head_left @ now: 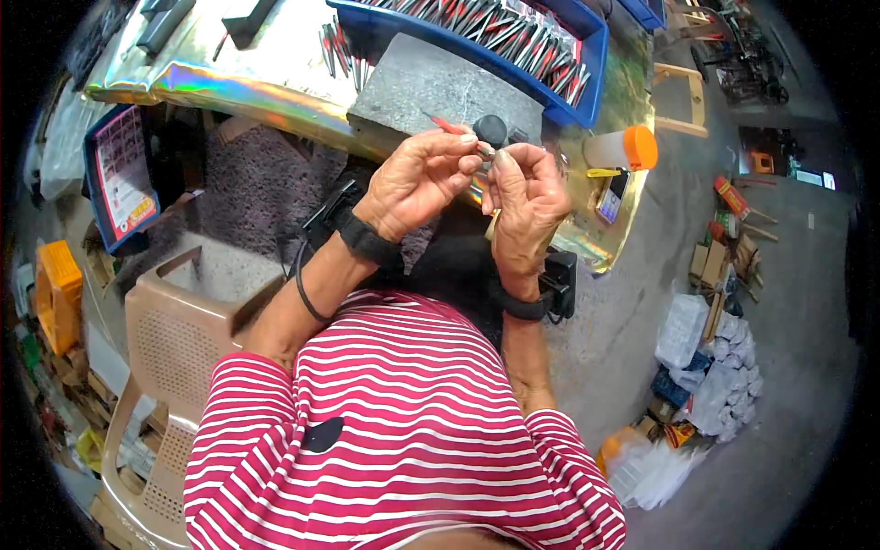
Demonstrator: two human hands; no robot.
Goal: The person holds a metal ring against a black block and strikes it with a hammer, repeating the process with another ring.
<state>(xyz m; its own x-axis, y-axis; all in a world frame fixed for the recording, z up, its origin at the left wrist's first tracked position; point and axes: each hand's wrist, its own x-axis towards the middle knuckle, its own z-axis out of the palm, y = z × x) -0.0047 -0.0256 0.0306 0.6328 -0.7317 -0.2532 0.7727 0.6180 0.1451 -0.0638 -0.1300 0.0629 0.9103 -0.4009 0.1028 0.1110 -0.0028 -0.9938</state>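
My left hand (pixel 414 181) pinches a slim red tool (pixel 446 125) with a thin dark point that juts out to the upper left. My right hand (pixel 529 195) meets it, thumb and fingers pinched together at the tool's near end. A small silvery bit shows between the two sets of fingertips; what exactly the right fingers grip is too small to make out. Just beyond them, a round black knob-like piece (pixel 490 130) stands against a grey stone slab (pixel 438 84). Both hands are above the table's near edge.
A blue tray (pixel 594 78) full of slim red, black and silver tools lies behind the slab, with several loose ones (pixel 341 53) beside it. To the right stand an orange-lidded bottle (pixel 612 149) and a phone-like device (pixel 611 200). A beige plastic chair (pixel 174 335) is at my left.
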